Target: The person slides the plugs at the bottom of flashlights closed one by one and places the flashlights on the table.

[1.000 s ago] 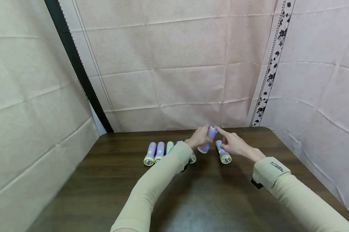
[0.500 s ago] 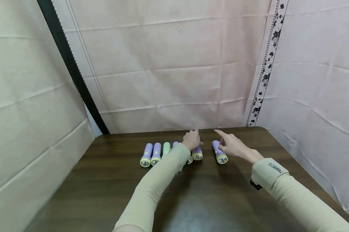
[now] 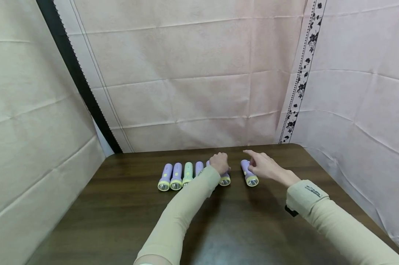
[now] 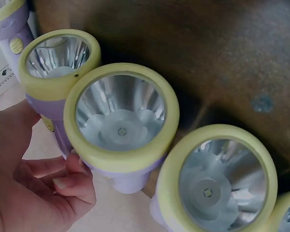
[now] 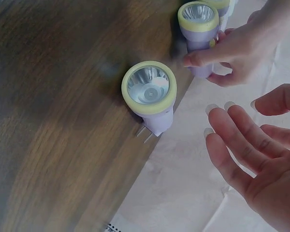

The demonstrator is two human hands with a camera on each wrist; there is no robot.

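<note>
My left hand (image 3: 220, 163) grips a purple flashlight (image 3: 225, 180) with a yellow rim, at the right end of a row on the table. In the right wrist view its thumb and fingers lie around the barrel. Close beside it in the left wrist view is another purple flashlight (image 4: 122, 157), lens facing the camera. My right hand (image 3: 267, 166) hovers with loosely extended fingers, holding nothing, near a separate purple flashlight (image 3: 249, 173). Two metal prongs (image 5: 144, 134) stick out by that one's tail in the right wrist view. My left hand and sleeve partly cover the row.
The row also holds a green flashlight (image 3: 188, 172) and two purple ones at its left end, such as this outer flashlight (image 3: 165, 176). They lie near the far edge of the dark wooden table (image 3: 119, 209). Pale cloth (image 3: 186, 92) hangs behind and at both sides.
My left hand has lowered the tilted purple flashlight leftward to the row's right end. My right index finger, at its tail end a second ago, is now apart from it. The head view has shifted slightly.
</note>
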